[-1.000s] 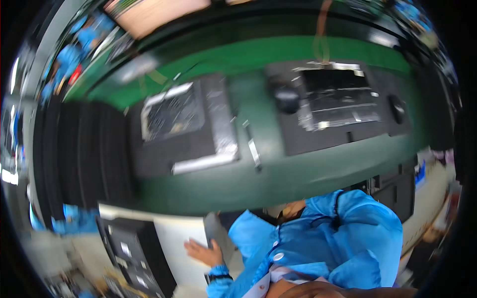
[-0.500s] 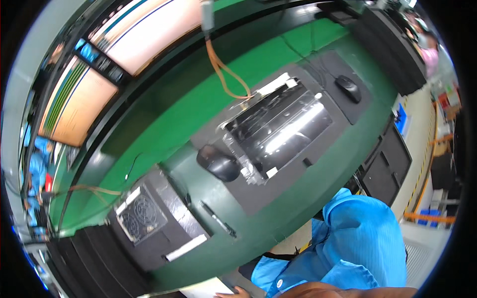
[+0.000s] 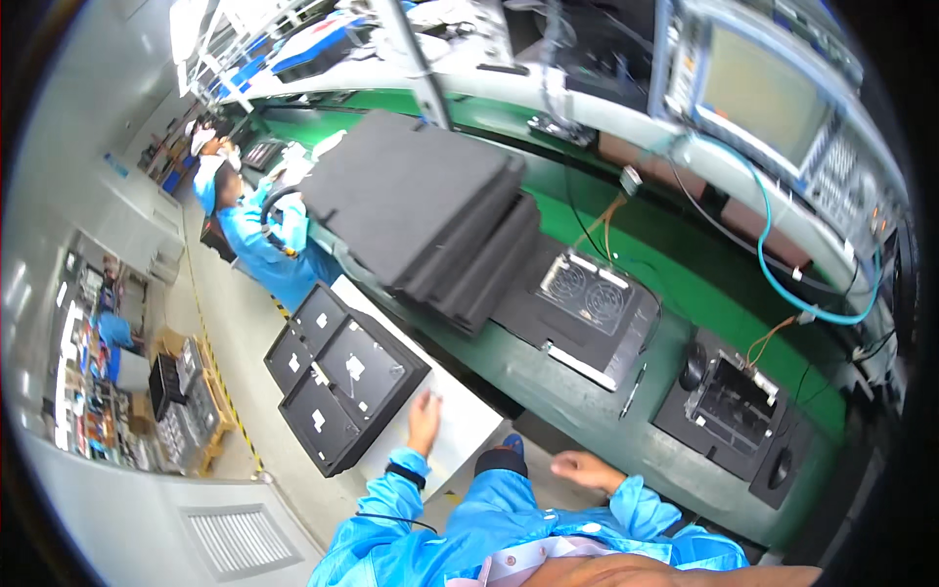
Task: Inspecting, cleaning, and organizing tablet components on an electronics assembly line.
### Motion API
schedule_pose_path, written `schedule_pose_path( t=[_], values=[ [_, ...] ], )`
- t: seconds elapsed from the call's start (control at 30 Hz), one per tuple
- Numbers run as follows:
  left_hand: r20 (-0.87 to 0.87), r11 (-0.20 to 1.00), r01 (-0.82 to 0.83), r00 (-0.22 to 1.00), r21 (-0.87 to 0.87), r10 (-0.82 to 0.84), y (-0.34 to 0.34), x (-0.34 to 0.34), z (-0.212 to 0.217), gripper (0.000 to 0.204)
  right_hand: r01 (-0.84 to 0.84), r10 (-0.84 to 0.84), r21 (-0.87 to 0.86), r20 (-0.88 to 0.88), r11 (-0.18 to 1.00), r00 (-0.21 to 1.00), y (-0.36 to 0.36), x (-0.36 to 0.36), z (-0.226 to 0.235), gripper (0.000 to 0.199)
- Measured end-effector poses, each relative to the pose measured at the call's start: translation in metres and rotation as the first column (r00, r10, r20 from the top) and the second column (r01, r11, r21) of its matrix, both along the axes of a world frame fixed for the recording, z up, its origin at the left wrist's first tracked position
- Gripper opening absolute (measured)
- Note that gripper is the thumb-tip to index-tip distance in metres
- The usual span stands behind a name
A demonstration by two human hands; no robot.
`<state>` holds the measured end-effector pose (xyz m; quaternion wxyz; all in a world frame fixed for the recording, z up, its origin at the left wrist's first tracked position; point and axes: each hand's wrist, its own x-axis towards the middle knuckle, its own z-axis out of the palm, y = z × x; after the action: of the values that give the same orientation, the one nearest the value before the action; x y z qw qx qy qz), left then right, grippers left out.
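My left hand (image 3: 424,423) is above a white surface (image 3: 458,430), beside the near right corner of a black foam tray (image 3: 391,396). Its fingers are loosely apart, foreshortened, with nothing visible in them. A black band with a cord circles that wrist. White pieces lie in the tray's square compartments. My right hand (image 3: 585,471), fingers extended, hangs empty before the green bench (image 3: 528,367). On the bench, a black foam fixture (image 3: 577,328) bears a clear panel with two round patterns. Further right stands another fixture (image 3: 729,406), taped, with a dark panel.
Stacked black foam sheets (image 3: 421,196) stand on the bench's left part. A pen (image 3: 633,389) and two black mice, one a mouse (image 3: 780,468) at the right, lie near the fixtures. Over the bench hangs a blue cable (image 3: 768,245). Co-workers (image 3: 259,230) are at the far left.
My view has swung left, bringing the foam tray, the white surface and co-workers into sight. Both my hands now show clearly; before, only one hand showed at the lower edge, by a white sheet-like thing.
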<state>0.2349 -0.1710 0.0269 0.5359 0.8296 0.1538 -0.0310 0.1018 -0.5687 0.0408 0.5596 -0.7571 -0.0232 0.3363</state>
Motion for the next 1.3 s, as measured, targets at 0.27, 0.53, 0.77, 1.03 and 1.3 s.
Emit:
schedule_pose_path(
  t=[0.27,0.53,0.77,1.03,1.3],
  values=[
    [0.170,0.630,-0.093,0.923,-0.771,0.345,-0.060,0.200,0.273,0.087,0.579,-0.556,0.243,0.695,0.778,0.456,0.000,0.375,0.297,0.064],
    [-0.035,0.793,-0.375,0.911,-0.481,0.410,-0.108,0.237,0.316,0.111,0.393,-0.156,-0.294,0.592,0.871,0.791,0.033,0.454,0.338,0.076],
    [-0.024,0.829,-0.316,0.939,-0.462,0.344,-0.098,0.235,0.333,0.106,0.384,-0.382,0.116,0.545,0.916,0.747,0.030,0.437,0.353,0.076],
    [0.442,0.587,0.146,0.802,-0.796,0.400,-0.065,0.194,0.346,0.086,0.267,-0.554,0.599,0.363,0.755,0.749,0.066,0.384,0.374,0.054],
    [-0.064,0.366,-0.310,0.832,-0.878,0.550,0.061,-0.041,0.261,0.048,-0.212,0.069,0.114,0.713,0.970,0.698,0.162,0.222,0.313,0.067]
  ],
)
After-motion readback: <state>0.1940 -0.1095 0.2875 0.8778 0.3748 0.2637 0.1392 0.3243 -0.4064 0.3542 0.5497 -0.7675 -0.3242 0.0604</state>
